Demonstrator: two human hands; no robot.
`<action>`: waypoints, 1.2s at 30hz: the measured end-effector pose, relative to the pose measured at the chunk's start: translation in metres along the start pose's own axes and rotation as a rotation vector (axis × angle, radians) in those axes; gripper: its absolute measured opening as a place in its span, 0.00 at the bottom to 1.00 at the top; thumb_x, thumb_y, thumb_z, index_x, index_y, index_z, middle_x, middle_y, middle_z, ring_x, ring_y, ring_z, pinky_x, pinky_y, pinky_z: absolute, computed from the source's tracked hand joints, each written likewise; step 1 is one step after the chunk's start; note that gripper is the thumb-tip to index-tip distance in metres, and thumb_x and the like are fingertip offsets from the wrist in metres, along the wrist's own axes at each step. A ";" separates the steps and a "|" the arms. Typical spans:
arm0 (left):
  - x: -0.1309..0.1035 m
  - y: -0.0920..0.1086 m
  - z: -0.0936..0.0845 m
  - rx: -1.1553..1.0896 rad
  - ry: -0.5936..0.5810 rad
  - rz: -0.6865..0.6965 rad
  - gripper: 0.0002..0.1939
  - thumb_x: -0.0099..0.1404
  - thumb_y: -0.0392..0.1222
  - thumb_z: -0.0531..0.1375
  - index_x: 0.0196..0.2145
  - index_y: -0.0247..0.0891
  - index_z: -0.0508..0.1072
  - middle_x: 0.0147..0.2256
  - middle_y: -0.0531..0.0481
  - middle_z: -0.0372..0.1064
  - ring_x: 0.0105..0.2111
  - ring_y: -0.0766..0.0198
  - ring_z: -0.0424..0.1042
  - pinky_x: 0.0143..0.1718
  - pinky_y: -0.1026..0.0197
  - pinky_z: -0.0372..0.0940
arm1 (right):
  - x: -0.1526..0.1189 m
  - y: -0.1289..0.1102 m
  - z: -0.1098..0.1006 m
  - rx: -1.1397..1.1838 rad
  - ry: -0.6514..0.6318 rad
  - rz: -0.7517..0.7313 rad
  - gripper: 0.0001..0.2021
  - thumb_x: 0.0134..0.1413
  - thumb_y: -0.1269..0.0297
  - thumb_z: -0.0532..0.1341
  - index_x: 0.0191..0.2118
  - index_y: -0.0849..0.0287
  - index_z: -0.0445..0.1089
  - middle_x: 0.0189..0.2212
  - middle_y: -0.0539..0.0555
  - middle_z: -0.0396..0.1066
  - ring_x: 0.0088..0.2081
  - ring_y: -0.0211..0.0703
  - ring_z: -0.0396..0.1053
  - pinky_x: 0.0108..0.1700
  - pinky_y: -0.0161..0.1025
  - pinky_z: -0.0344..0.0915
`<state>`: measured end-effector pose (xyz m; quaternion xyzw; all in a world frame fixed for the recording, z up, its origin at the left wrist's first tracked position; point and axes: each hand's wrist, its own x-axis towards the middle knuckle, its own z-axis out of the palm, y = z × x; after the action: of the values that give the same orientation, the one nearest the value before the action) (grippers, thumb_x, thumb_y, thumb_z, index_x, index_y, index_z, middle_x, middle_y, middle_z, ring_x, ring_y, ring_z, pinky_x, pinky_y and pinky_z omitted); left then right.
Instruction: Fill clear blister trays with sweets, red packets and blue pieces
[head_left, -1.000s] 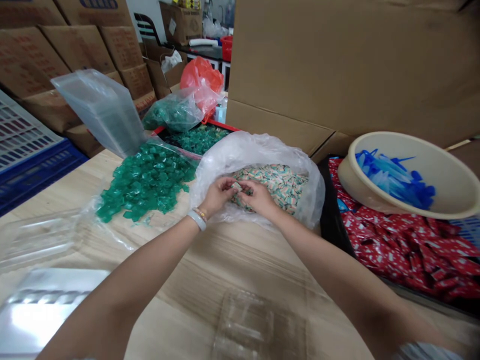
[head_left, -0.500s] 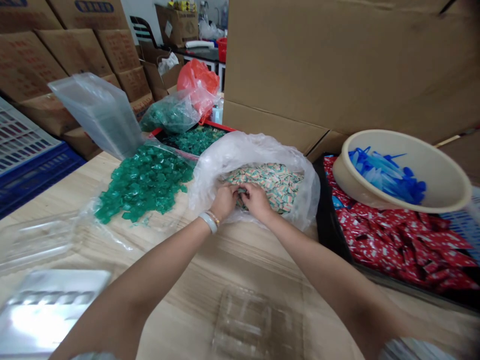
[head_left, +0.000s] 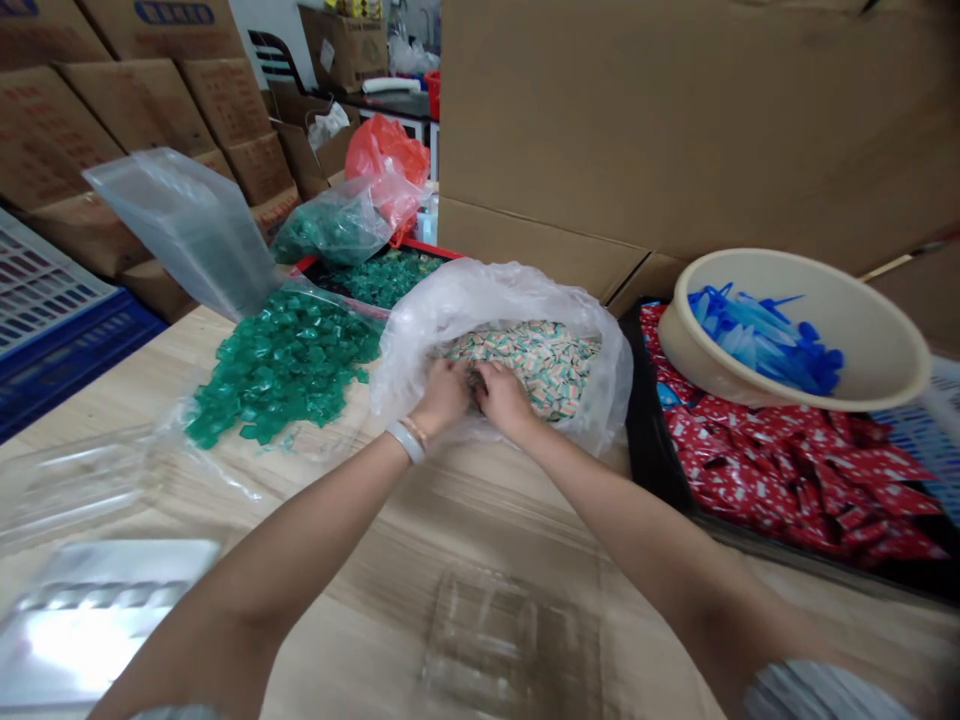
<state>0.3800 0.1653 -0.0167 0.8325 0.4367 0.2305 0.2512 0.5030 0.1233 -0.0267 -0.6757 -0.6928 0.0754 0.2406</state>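
A translucent white plastic bag [head_left: 409, 335] lies open on the wooden table, full of small flat pieces striped in green, cream and orange [head_left: 551, 365]. Both of my hands reach into its near left part, close together. My left hand [head_left: 444, 395], with a pale bangle at the wrist, has its fingers curled down at the pieces. Beside it, my right hand [head_left: 506, 398] bends its fingers inward over the same spot. Small pieces seem to be at the fingertips, but the fingers hide them and blur a little.
Green translucent pieces [head_left: 289, 365] are heaped at left beside stacked clear trays [head_left: 191, 235]. Right of the bag, a cream basin [head_left: 795, 262] of blue items rests over red packets [head_left: 787, 475]. A clear tray [head_left: 510, 640] lies in front; a large cardboard box [head_left: 660, 130] stands behind.
My hands stay in the bag, with the fingertips slightly shifted and a small gap now between the hands. The whole view has moved a little, so things appear slightly further left.
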 end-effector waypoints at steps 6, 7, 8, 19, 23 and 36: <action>0.003 -0.023 -0.026 0.046 -0.157 -0.184 0.11 0.52 0.29 0.50 0.26 0.32 0.73 0.21 0.48 0.68 0.24 0.63 0.66 0.30 0.64 0.62 | -0.004 -0.003 -0.001 -0.074 -0.031 -0.014 0.12 0.47 0.77 0.52 0.35 0.59 0.69 0.32 0.55 0.65 0.35 0.41 0.62 0.38 0.35 0.59; 0.001 -0.023 -0.024 0.083 -0.155 -0.172 0.10 0.52 0.30 0.51 0.25 0.32 0.73 0.21 0.48 0.69 0.24 0.63 0.67 0.30 0.64 0.62 | -0.005 -0.004 0.000 -0.059 -0.029 -0.008 0.12 0.47 0.77 0.52 0.35 0.58 0.68 0.32 0.55 0.65 0.35 0.41 0.62 0.38 0.35 0.59; 0.000 -0.022 -0.020 0.121 -0.134 -0.156 0.09 0.53 0.32 0.53 0.26 0.33 0.73 0.22 0.47 0.69 0.25 0.63 0.67 0.31 0.64 0.62 | -0.007 -0.004 0.001 -0.043 -0.028 -0.004 0.13 0.46 0.77 0.51 0.36 0.59 0.68 0.33 0.55 0.65 0.35 0.41 0.62 0.38 0.35 0.59; -0.002 -0.020 -0.009 -0.197 0.003 -0.210 0.04 0.53 0.35 0.56 0.26 0.32 0.71 0.24 0.48 0.69 0.25 0.65 0.67 0.28 0.64 0.64 | -0.013 0.012 -0.004 0.464 -0.016 0.107 0.08 0.42 0.72 0.56 0.32 0.61 0.68 0.27 0.51 0.66 0.29 0.37 0.63 0.35 0.36 0.62; 0.001 -0.013 -0.014 -0.633 -0.066 -0.334 0.03 0.54 0.33 0.56 0.25 0.32 0.69 0.17 0.55 0.62 0.17 0.71 0.60 0.20 0.67 0.60 | -0.005 0.010 -0.008 0.700 -0.083 0.166 0.10 0.44 0.68 0.57 0.35 0.62 0.68 0.26 0.49 0.67 0.28 0.35 0.64 0.32 0.34 0.62; -0.027 0.002 -0.005 -0.297 -0.067 0.085 0.08 0.57 0.40 0.56 0.30 0.32 0.70 0.30 0.47 0.68 0.32 0.64 0.67 0.36 0.61 0.63 | -0.025 0.003 -0.025 0.066 -0.050 0.038 0.08 0.44 0.74 0.57 0.33 0.64 0.69 0.29 0.54 0.65 0.31 0.39 0.62 0.35 0.34 0.60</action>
<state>0.3648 0.1423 -0.0160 0.8112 0.3533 0.2751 0.3761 0.5156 0.0936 -0.0123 -0.6784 -0.6827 0.1196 0.2439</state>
